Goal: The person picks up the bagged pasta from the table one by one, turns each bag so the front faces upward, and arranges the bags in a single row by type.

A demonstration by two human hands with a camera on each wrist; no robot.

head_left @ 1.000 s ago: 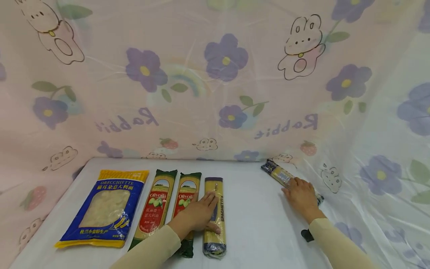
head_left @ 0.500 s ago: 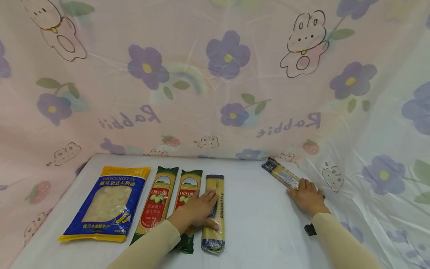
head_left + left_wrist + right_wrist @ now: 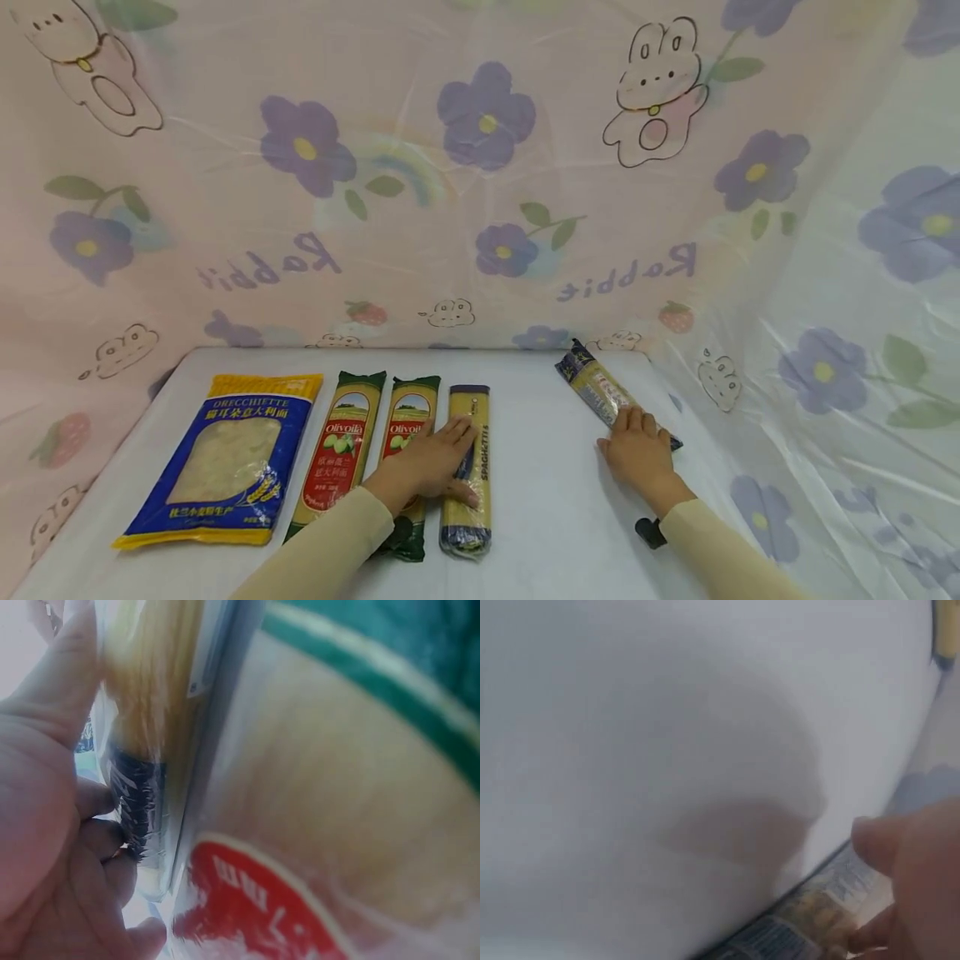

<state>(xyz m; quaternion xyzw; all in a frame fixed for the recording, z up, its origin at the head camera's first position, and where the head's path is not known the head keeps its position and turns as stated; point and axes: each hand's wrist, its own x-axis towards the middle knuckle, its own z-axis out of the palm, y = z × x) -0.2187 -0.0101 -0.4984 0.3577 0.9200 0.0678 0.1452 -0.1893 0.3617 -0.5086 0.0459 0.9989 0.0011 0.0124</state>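
Note:
My left hand (image 3: 431,462) lies across the second green-topped Olivoilà pasta pack (image 3: 408,425) and holds the yellow spaghetti pack (image 3: 467,529), fingers over its top and thumb near its lower half. In the left wrist view, the curled fingers (image 3: 112,844) are against the clear-wrapped spaghetti. At the right, my right hand (image 3: 641,454) grips a slanted yellow-and-navy pasta pack (image 3: 592,387) with fingers over it and thumb on its left side. That pack's lower part is mostly hidden by the hand. The right wrist view catches part of the same wrapper (image 3: 795,922).
A blue-and-yellow orecchiette bag (image 3: 225,458) lies at the left, beside another Olivoilà pack (image 3: 337,450). White table surface (image 3: 540,467) lies between the hands. Printed sheeting (image 3: 405,275) rises behind the table. A small black piece (image 3: 650,533) shows by the right wrist.
The right hand and its pack have shifted left, and the pack has turned steeper. My left hand stays over the spaghetti pack. The head view has shifted slightly.

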